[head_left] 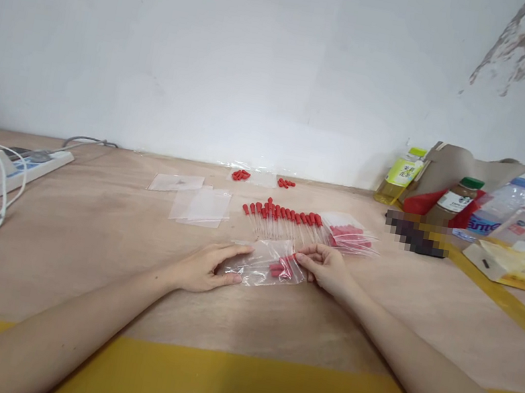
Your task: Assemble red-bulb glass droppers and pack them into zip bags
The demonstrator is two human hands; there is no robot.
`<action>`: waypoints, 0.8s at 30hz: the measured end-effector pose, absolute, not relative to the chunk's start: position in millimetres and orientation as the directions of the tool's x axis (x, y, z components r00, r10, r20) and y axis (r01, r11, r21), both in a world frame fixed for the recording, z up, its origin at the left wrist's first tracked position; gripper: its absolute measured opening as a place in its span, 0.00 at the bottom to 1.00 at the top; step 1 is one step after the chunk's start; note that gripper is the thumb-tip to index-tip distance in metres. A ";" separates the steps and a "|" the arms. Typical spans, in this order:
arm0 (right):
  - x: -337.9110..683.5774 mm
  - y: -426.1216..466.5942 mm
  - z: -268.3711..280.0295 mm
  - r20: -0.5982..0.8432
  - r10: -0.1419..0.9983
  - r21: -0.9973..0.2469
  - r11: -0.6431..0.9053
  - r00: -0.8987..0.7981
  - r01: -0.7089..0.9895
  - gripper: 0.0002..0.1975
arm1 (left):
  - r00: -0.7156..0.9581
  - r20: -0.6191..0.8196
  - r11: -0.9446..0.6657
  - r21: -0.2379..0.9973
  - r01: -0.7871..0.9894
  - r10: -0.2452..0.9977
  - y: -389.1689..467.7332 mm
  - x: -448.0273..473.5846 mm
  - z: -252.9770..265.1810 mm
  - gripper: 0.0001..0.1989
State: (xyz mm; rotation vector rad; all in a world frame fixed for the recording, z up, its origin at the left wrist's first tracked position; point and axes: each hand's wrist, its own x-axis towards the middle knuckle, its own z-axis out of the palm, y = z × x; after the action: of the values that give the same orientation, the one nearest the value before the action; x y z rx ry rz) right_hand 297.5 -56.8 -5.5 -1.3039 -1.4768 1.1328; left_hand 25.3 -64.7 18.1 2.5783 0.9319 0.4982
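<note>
A clear plastic bag (257,275) with several red rubber dropper bulbs (281,267) showing inside lies between my hands. My left hand (205,267) holds its left end, thumb along the near edge and index finger along the far edge. At the right end, my right hand (328,268) pinches the bag by its edge. Just beyond lies a row of glass droppers (284,217) with red bulbs, their tubes pointing toward me. To the right of that row is a stack of filled plastic bags (351,236) with red bulbs inside.
Flat plastic bags (203,205) lie at the back left. Two small piles of loose red bulbs (240,175) rest on clear plastic by the wall. A power strip (9,174) with white cables is at far left. Bottles (457,202), a paper bag and a yellow packet (522,267) stand right.
</note>
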 end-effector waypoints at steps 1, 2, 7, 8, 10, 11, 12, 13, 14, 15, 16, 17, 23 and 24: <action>295.5 -56.2 -6.6 0.047 0.994 -0.966 0.071 -0.100 0.249 0.17 | 0.723 0.206 -0.723 0.437 0.535 0.659 -64.6 25.5 18.1 0.25; 293.5 -55.8 -7.6 0.077 0.992 -0.959 0.101 -0.097 0.264 0.16 | 0.725 0.206 -0.725 0.435 0.533 0.657 -64.6 25.7 18.3 0.25; 291.0 -57.2 -7.3 0.102 0.970 -0.949 0.162 -0.221 0.271 0.17 | 0.725 0.201 -0.724 0.434 0.536 0.658 -64.8 26.7 19.5 0.25; 292.9 -57.6 -6.1 0.078 0.960 -0.954 0.151 -0.270 0.261 0.17 | 0.726 0.204 -0.726 0.433 0.535 0.657 -64.7 26.7 19.3 0.24; 297.8 -58.2 -3.1 0.024 0.941 -0.962 0.112 -0.336 0.247 0.17 | 0.733 0.213 -0.737 0.428 0.524 0.645 -64.1 26.3 18.5 0.23; 300.2 -58.5 -1.4 -0.001 0.935 -0.966 0.091 -0.354 0.243 0.18 | 0.739 0.218 -0.744 0.425 0.516 0.638 -63.6 26.0 17.8 0.22; 302.1 -58.9 0.2 -0.021 0.930 -0.968 0.073 -0.367 0.242 0.18 | 0.744 0.222 -0.749 0.423 0.510 0.631 -63.2 25.6 17.1 0.21; 303.5 -59.4 1.8 -0.034 0.925 -0.969 0.062 -0.379 0.239 0.19 | 0.747 0.223 -0.753 0.421 0.506 0.626 -62.8 25.2 16.5 0.21; 304.2 -59.9 3.4 -0.040 0.917 -0.970 0.059 -0.396 0.234 0.19 | 0.749 0.224 -0.755 0.420 0.503 0.624 -62.5 24.9 16.0 0.20; 304.4 -60.6 5.0 -0.038 0.909 -0.972 0.063 -0.416 0.227 0.19 | 0.750 0.224 -0.756 0.420 0.503 0.623 -62.3 24.6 15.6 0.20; 304.0 -61.4 6.5 -0.035 0.903 -0.973 0.066 -0.428 0.220 0.19 | 0.749 0.223 -0.755 0.420 0.504 0.624 -62.3 24.5 15.6 0.20; 303.3 -62.2 7.9 -0.041 0.905 -0.973 0.059 -0.423 0.222 0.19 | 0.748 0.224 -0.754 0.421 0.504 0.625 -62.4 24.5 15.7 0.21; 295.4 -65.5 10.6 -0.055 0.957 -0.948 0.040 -0.285 0.316 0.17 | 0.745 0.218 -0.747 0.430 0.506 0.630 -63.3 25.6 17.5 0.20; 294.9 -65.2 10.1 -0.069 0.958 -0.951 0.021 -0.277 0.309 0.16 | 0.746 0.217 -0.748 0.428 0.507 0.630 -63.2 25.5 17.5 0.20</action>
State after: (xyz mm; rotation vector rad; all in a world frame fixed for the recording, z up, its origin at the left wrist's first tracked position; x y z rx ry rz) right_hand 294.9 -65.2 10.1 -1.3085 -1.6521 1.2762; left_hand 25.5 -63.2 17.5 2.6035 0.8776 0.5011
